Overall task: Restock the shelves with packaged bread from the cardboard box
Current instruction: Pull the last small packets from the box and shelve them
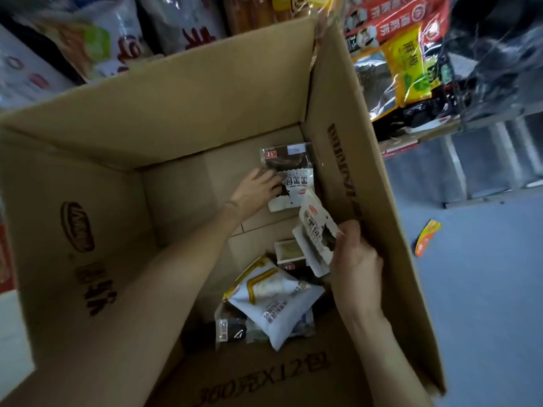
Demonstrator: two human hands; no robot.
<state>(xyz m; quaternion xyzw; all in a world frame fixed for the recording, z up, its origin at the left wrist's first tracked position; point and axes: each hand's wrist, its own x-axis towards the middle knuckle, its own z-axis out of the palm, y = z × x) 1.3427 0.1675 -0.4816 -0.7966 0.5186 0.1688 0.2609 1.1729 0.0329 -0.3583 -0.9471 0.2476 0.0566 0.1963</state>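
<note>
A large open cardboard box (pixel 205 98) fills the view, and both my arms reach down into it. My left hand (pixel 255 188) lies on the left edge of a dark-and-white bread packet (pixel 293 171) flat on the box floor at the far right corner; its fingertips are on the packet. My right hand (pixel 352 254) grips a white bread packet (pixel 314 230), held tilted up beside the right wall. Lower in the box lie a white-and-gold packet (pixel 270 298), a small dark packet (pixel 232 330) and another partly hidden one (pixel 289 251).
Shelves of bagged goods stand behind the box at the top (pixel 117 39) and at the upper right (pixel 411 54). Grey floor lies to the right, with an orange wrapper (pixel 427 237) on it. A metal shelf frame (pixel 484 157) stands at the right.
</note>
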